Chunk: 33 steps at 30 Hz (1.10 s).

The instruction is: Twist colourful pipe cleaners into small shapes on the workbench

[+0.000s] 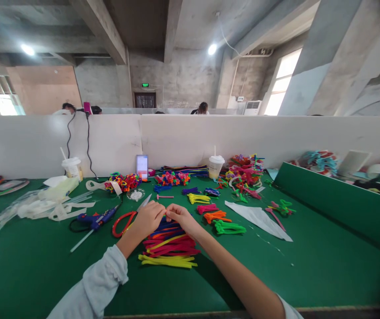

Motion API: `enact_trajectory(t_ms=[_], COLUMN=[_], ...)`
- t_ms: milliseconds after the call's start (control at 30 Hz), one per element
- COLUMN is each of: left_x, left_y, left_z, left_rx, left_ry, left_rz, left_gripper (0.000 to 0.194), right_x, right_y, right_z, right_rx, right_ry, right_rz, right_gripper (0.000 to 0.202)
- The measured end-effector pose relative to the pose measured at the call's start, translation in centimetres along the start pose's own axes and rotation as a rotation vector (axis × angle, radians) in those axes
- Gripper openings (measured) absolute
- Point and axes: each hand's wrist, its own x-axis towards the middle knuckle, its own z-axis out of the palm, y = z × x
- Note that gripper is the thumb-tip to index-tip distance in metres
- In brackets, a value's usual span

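Observation:
My left hand [148, 218] and my right hand [182, 218] meet at the fingertips above the middle of the table, both closed in a pinch. A small orange bit of pipe cleaner [166, 212] shows between them; the rest is hidden by the fingers. Below my hands lies a pile of pipe cleaners in blue, red and yellow [168, 261]. Red-handled scissors [121, 225] lie beside my left hand, their handle partly behind it. To the right of my right hand are small bent bundles in pink [207, 208], orange [217, 216], green [230, 227] and yellow [199, 198].
A blue glue gun [98, 219] and plastic strips [40, 208] lie at left. A phone [141, 166], two lidded cups [73, 168] and colourful pipe-cleaner heaps [245, 173] stand along the white partition [183, 141]. White paper [258, 218] and a green divider [336, 195] are at right.

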Motion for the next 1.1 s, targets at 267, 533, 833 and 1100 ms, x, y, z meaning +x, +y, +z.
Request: enact_trajectory(t_ms=[267, 533, 833, 1100], left_x=[0.4, -0.3, -0.5, 0.0], left_y=[0.4, -0.5, -0.6, 0.5], left_z=[0.3, 0.5, -0.1, 0.6], left_rx=[-0.432, 0.154, 0.422, -0.095], left_ry=[-0.134, 0.029, -0.080, -0.015], left_rz=[-0.432, 0.106, 0.316, -0.193], left_gripper=[0.030, 0.025, 0.017, 0.027], right_x=[-0.6, 0.1, -0.1, -0.2], right_y=[0.2, 0.0, 0.4, 0.1], right_z=[0.7, -0.1, 0.1, 0.7], right_rx=[-0.749, 0.286, 0.491, -0.010], right_ry=[0.207, -0.054, 0.018, 0.203], right_rz=[-0.305, 0.195, 0.297, -0.008], right_gripper=[0.015, 0.025, 0.012, 0.010])
